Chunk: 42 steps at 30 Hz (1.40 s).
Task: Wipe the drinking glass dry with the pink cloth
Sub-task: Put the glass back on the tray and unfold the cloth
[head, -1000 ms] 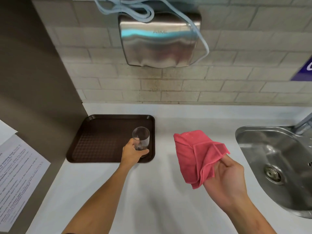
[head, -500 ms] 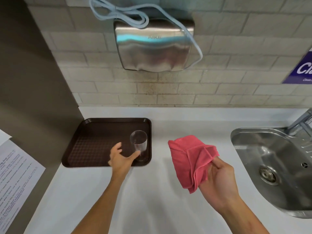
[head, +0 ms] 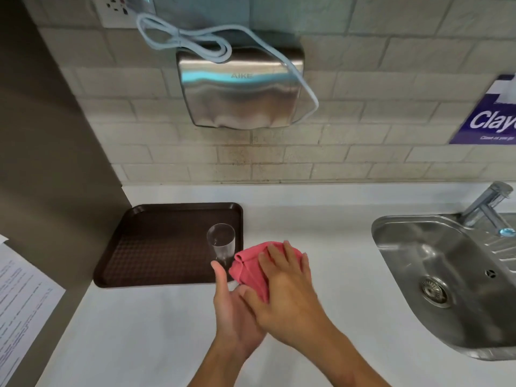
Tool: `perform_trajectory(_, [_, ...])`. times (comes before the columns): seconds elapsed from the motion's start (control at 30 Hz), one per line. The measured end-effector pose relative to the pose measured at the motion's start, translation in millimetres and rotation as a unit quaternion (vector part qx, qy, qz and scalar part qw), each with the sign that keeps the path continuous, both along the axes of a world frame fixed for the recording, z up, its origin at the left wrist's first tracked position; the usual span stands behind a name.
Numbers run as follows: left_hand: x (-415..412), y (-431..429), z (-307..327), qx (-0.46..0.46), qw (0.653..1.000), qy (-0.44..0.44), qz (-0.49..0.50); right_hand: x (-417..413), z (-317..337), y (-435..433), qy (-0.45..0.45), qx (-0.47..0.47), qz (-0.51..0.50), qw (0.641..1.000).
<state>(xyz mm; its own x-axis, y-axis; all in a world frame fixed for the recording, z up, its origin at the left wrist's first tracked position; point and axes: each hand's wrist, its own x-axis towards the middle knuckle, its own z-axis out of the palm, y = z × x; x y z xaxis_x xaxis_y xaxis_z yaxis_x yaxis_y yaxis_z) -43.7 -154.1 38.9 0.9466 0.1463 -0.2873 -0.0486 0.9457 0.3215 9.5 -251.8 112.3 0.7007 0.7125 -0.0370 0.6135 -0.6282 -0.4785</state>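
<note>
A white counter (head: 321, 247) runs below a wall of pale tiles (head: 363, 141). A steel sink (head: 446, 277) with a tap (head: 485, 203) is set into the counter on the right. A shiny metal hand dryer (head: 240, 88) hangs on the wall, with a pale cable (head: 195, 43) looped over its top. A dark brown tray (head: 156, 247) lies on the counter at the left, against a grey side panel (head: 50, 163) that carries a printed sheet of paper (head: 19, 303). A purple sign (head: 491, 115) is partly visible at the right edge.

Two bare forearms reach in from below, and the hands meet just right of the tray. The left hand (head: 234, 311) lies palm up with fingers spread, and the pink cloth (head: 251, 272) is bunched on it. The right hand (head: 287, 283) presses flat on top of the cloth, so the cloth is sandwiched between both palms.

The clear drinking glass (head: 222, 244) stands upright on the tray's near right corner, just beside the cloth. Neither hand holds it.
</note>
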Motion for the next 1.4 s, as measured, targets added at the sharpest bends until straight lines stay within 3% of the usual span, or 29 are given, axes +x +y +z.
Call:
perform_trajectory(0.07, [0.7, 7.6, -4.2, 0.000, 1.000, -0.024, 0.003, 16.5, 13.2, -14.1, -0.021, 0.164, -0.061, 0.984])
perform_trajectory(0.13, [3.2, 12.8, -2.6, -0.004, 0.999, -0.047, 0.001, 42.8, 23.3, -22.7, -0.031, 0.235, -0.144, 0.961])
perform_trajectory(0.27, [11.5, 17.4, 7.2, 0.060, 0.997, -0.051, 0.004, 82.3, 34.0, -23.9, 0.203, 0.119, -0.099, 0.967])
perform_trajectory(0.33, [16.8, 19.6, 11.8, 0.105, 0.994, -0.041, -0.005, 88.4, 29.5, -24.4, 0.194, 0.119, -0.064, 0.972])
perform_trajectory(0.47, [26.6, 21.9, 0.5, 0.188, 0.980, 0.061, -0.017, 90.3, 29.1, -29.6, 0.143, 0.215, -0.074, 0.963])
perform_trajectory(0.53, [25.8, 21.8, -9.7, 0.258, 0.952, 0.161, -0.029, 90.3, 37.2, -33.2, 0.173, 0.249, -0.060, 0.951])
perform_trajectory(0.6, [24.4, 21.4, -15.6, 0.343, 0.917, 0.201, -0.028, 90.8, 44.0, -36.6, 0.217, 0.245, -0.027, 0.945])
perform_trajectory(0.7, [27.3, 23.4, 2.1, 0.481, 0.870, 0.105, -0.009, 91.0, 56.5, -38.9, 0.206, 0.208, 0.010, 0.956])
perform_trajectory(0.83, [45.9, 24.4, 42.5, 0.529, 0.839, -0.077, -0.098, 94.3, 72.5, -41.8, 0.225, 0.232, 0.058, 0.945])
perform_trajectory(1.1, [49.9, 55.6, 106.3, 0.656, 0.747, -0.111, -0.007, 113.3, 94.0, -64.2, 0.203, 0.264, 0.026, 0.943])
perform_trajectory(1.2, [52.0, 56.9, 117.1, 0.629, 0.767, -0.126, -0.021, 114.6, 99.4, -64.5, 0.193, 0.285, 0.023, 0.939])
perform_trajectory(1.4, [66.1, 54.1, 89.3, 0.407, 0.900, -0.070, -0.137, 110.8, 117.5, -54.9, 0.230, 0.259, 0.051, 0.937])
